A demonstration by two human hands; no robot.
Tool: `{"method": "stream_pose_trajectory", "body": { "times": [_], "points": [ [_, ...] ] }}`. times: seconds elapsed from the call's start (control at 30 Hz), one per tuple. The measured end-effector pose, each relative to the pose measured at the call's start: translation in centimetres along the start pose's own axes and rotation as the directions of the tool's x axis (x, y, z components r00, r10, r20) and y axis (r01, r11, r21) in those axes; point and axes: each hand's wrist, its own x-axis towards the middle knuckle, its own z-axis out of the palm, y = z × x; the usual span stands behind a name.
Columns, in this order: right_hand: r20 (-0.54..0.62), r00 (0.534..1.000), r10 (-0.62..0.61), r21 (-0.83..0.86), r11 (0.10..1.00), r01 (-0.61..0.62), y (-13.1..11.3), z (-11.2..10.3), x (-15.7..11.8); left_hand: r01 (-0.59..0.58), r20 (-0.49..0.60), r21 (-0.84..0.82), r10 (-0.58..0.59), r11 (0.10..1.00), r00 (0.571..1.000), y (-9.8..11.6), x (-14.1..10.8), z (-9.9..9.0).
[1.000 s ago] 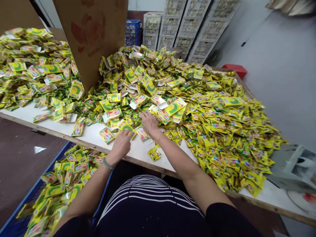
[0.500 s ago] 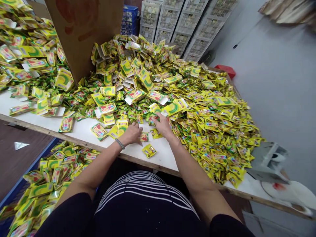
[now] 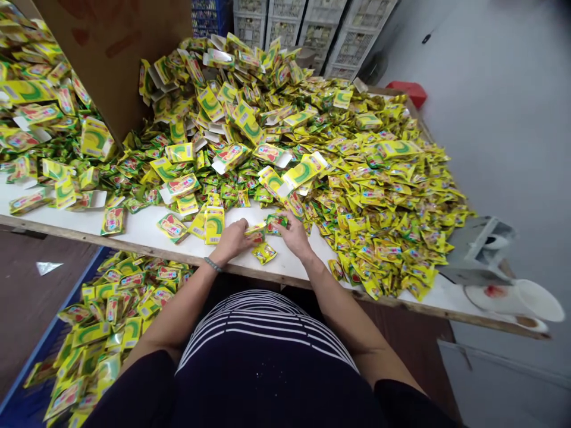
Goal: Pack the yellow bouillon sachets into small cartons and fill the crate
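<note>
My left hand (image 3: 234, 240), with a beaded bracelet at the wrist, is closed on a small yellow-and-red box (image 3: 256, 233) near the table's front edge. Just to its right, my right hand (image 3: 295, 236) pinches a green sachet (image 3: 275, 223), which is close to the end of that box. A yellow sachet (image 3: 264, 254) lies on the white tabletop below both hands. Left of my left hand, a yellow box (image 3: 215, 224) rests on the table. Loose boxes and green sachets are heaped just beyond my hands.
A large pile of yellow sachets (image 3: 379, 202) covers the table's right side. A brown cardboard panel (image 3: 111, 59) stands at the back left. Below the left edge sits a blue crate (image 3: 40, 362) of filled boxes. A grey device (image 3: 482, 249) stands far right, with stacked white crates (image 3: 285, 30) behind.
My right hand has drawn back from the pile towards my left hand with a green sachet. My left hand now has the small box lifted at its fingertips. The view has shifted slightly.
</note>
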Motion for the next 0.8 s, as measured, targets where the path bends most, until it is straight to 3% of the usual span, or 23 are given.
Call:
{"method": "stream_pose_trajectory", "body": {
  "times": [0.1,0.17,0.27,0.33,0.47,0.63,0.8],
  "points": [
    [-0.029,0.999,0.047,0.032,0.998,-0.046,-0.2,-0.1,-0.3,0.051,-0.037,-0.223,-0.061,0.973,0.997,-0.5,-0.4,0.2],
    [-0.045,0.996,0.077,0.066,0.995,-0.074,-0.3,-0.1,-0.3,0.061,-0.025,-0.432,-0.08,0.9,0.997,-0.9,-0.8,0.3],
    [-0.042,0.996,0.078,0.147,0.987,-0.071,-0.8,0.2,-0.2,0.099,0.058,-0.727,-0.083,0.679,0.995,-1.2,-1.5,0.3],
    [-0.025,0.996,0.082,0.189,0.979,-0.076,-1.3,0.6,-0.2,0.102,0.078,-0.837,-0.068,0.538,0.995,-1.0,-2.0,0.2],
    [-0.004,0.999,0.042,0.184,0.982,-0.041,-2.1,1.6,-0.3,0.073,0.048,-0.916,-0.074,0.395,0.996,-0.2,-2.6,0.0],
    [-0.096,0.995,-0.032,0.117,0.992,0.043,-1.9,2.3,-0.5,0.158,0.137,-0.959,-0.103,0.235,0.985,0.1,-3.0,-0.3],
    [0.03,0.995,-0.094,0.07,0.993,0.092,-1.3,2.3,-1.4,0.245,0.218,-0.961,-0.189,0.131,0.957,-0.1,-3.1,0.5]
  ]
}}
